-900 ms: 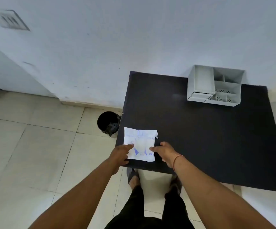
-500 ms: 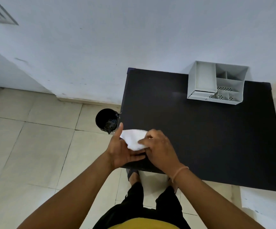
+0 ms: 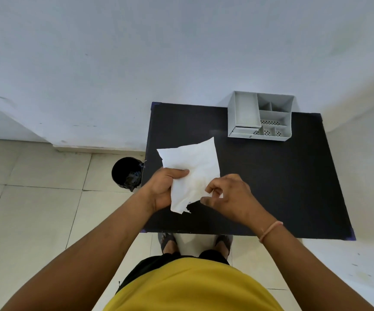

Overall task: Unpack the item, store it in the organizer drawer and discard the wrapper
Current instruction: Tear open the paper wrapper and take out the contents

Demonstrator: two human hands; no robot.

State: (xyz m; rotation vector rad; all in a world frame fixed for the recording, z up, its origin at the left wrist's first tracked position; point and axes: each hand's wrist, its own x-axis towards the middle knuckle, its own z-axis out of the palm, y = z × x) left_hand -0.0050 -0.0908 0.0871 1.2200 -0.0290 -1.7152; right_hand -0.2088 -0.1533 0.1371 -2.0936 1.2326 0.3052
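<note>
Wrapper (image 3: 192, 173), thin, light and limp, is clamped along its edge in the left hand (image 3: 166, 189); right hand's (image 3: 228, 196) fingertips pinch its torn lower corner above the bench (image 3: 282, 187).

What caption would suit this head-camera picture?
Both hands, left and right, hold a white packet over a black table.
</note>
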